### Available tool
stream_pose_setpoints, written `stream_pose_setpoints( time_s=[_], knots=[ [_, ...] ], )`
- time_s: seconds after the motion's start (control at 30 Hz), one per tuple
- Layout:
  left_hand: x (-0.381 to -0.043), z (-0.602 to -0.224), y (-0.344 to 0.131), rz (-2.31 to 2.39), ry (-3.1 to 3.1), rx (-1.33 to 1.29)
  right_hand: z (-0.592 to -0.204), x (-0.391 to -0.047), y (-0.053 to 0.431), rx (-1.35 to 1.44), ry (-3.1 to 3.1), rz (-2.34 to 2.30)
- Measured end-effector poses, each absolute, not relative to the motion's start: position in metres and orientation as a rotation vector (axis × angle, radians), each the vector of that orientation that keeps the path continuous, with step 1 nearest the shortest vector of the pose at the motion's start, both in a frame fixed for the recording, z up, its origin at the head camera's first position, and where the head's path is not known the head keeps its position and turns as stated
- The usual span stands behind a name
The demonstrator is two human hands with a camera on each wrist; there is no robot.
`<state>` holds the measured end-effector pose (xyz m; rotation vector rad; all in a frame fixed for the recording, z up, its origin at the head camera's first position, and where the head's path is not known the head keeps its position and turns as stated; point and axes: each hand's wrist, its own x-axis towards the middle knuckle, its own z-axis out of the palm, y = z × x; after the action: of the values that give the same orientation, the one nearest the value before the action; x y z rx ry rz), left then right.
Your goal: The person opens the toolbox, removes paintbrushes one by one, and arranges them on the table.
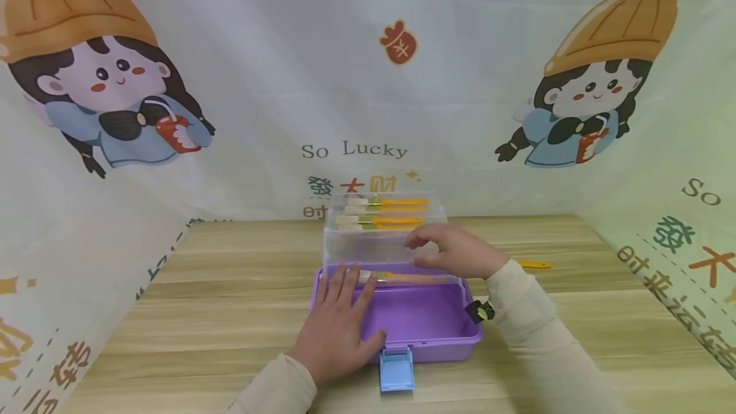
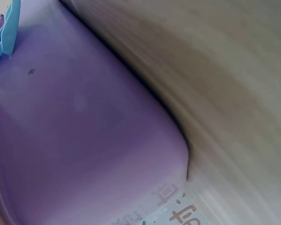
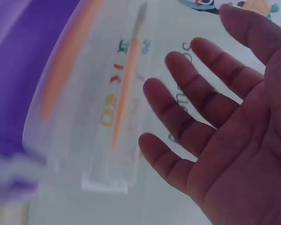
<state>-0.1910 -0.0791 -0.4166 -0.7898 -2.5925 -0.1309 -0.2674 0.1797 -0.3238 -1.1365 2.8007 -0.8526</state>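
A purple plastic box (image 1: 425,342) stands with its clear trays (image 1: 368,249) raised at the back. My left hand (image 1: 338,331) rests over its left side with fingers spread, the thumb near the front rim. Above the right rear part hovers my right hand (image 1: 457,253), fingers loosely bent around nothing; its palm (image 3: 243,122) shows bare in the right wrist view. Several paintbrushes (image 1: 402,220) with yellow handles lie in the upper tray. Another paintbrush (image 1: 397,278) lies in the lower tray, close to my left fingertips. A light blue latch (image 1: 397,372) hangs down in front.
On the wooden table (image 1: 230,324), behind my right wrist, lies a yellow handle (image 1: 536,264), partly hidden by the sleeve. A small dark item (image 1: 480,311) sits at the right sleeve, by the box's right edge. A printed cloth (image 1: 276,82) surrounds the table's back and sides.
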Motion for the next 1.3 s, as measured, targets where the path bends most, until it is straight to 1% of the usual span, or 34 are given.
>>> stream_pose_setpoints(
  time_s=[0.27, 0.6, 1.07, 1.3],
  knots=[
    [-0.191, -0.416, -0.079, -0.143, -2.605, -0.788, -0.339, -0.281, 0.156, -1.202, 2.701, -0.900],
    [-0.191, -0.416, -0.078, -0.135, -2.617, -0.792, -0.359, -0.290, 0.142, -1.127, 2.649, -0.988],
    [-0.190, -0.415, -0.078, -0.114, -2.632, -0.785, -0.365, -0.298, 0.137, -1.067, 2.704, -0.856],
    [-0.189, -0.414, -0.078, -0.125, -2.660, -0.772, -0.367, -0.297, 0.135, -1.031, 2.731, -0.864]
  ],
)
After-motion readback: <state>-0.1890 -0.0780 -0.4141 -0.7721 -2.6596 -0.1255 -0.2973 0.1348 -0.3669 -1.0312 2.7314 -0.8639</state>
